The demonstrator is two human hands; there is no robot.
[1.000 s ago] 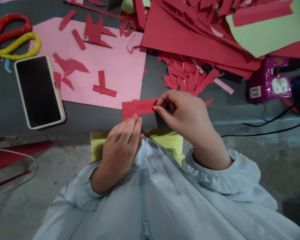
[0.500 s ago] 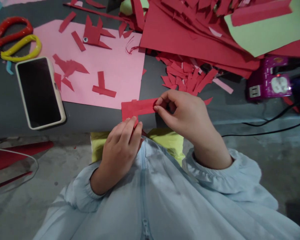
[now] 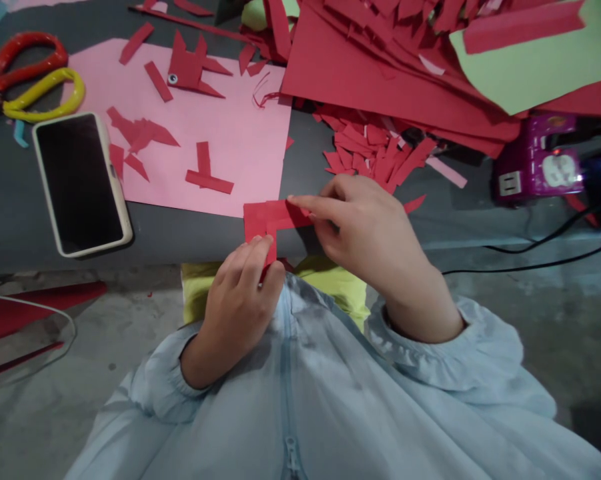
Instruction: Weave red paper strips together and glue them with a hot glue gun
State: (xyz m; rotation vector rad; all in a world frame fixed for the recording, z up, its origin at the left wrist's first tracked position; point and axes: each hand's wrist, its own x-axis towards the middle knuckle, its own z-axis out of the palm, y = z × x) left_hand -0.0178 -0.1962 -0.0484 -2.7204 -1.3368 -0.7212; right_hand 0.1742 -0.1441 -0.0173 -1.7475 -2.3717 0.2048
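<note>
A folded piece of red paper (image 3: 255, 217) lies at the table's near edge, with one arm running right and one coming down toward me. My left hand (image 3: 245, 287) is closed on the lower arm, thumb on the near side, fingers together over the paper. On the right arm of the red paper rests the stretched index finger of my right hand (image 3: 370, 230). Its other fingers are curled at the strip's right end, and the thumb is partly hidden. Just beyond is a pink sheet (image 3: 240, 133) bearing a small T of red strips (image 3: 207, 178).
A phone (image 3: 80, 187) and red-and-yellow scissors (image 3: 45, 93) lie at left. A red paper fish with a googly eye (image 3: 186, 70) sits on the pink sheet. Red scraps (image 3: 370, 150) and stacked red sheets (image 3: 350, 73) fill the back right, beside a purple device (image 3: 540, 160) with black cables.
My right index finger has slid left along the red paper strip and straightened; before, finger and thumb pinched its right end. The left thumb has shifted slightly down and more of the lower arm shows.
</note>
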